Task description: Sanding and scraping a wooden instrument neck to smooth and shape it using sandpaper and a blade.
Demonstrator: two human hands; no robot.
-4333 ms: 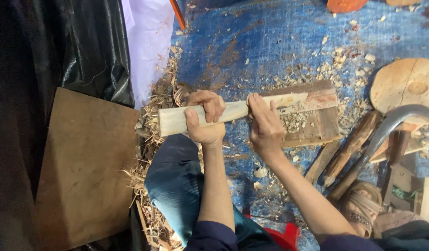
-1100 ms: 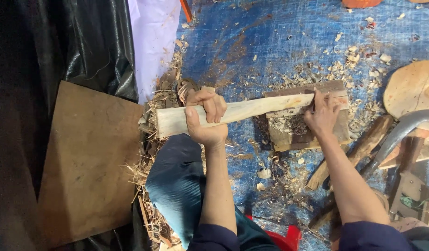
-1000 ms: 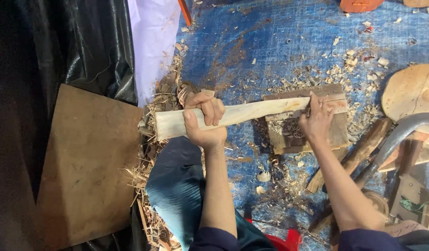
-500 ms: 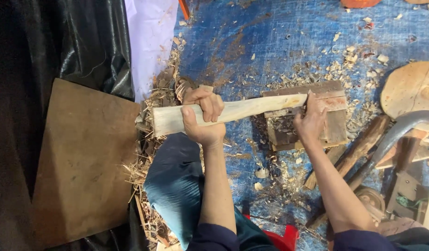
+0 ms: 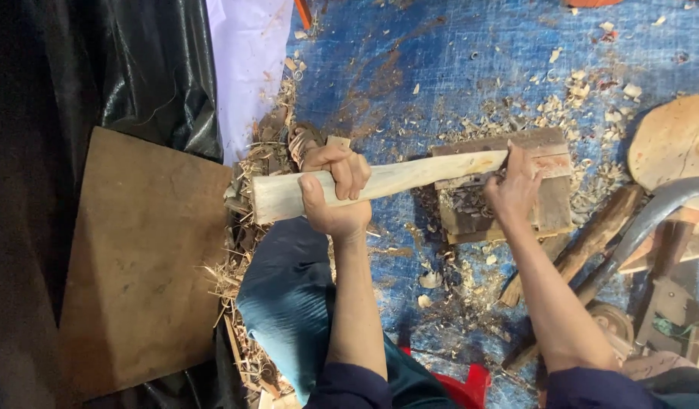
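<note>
Head view: a pale wooden stick (image 5: 395, 180) lies slanted across a blue tarp (image 5: 410, 68), its thin end resting on a wooden block (image 5: 550, 208). The left hand (image 5: 336, 193) has its fingers curled tight around the stick's thick end. The right hand (image 5: 512, 189) rests on the block at the tip, fingers loosely bent, with wood shavings (image 5: 584, 106) scattered around.

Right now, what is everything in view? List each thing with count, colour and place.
carved wooden handle: one, pale, lying across the block
wooden block: one, brown, centre right on the tarp
tarp: one, blue, floor
wood shavings: many, pale, scattered on the tarp
flat board: one, brown, left
black plastic sheet: one, upper left
round wooden slab: one, tan, right edge
curved metal bar: one, grey, right
left hand: gripping the handle
right hand: at the handle's far end, on the block
</note>
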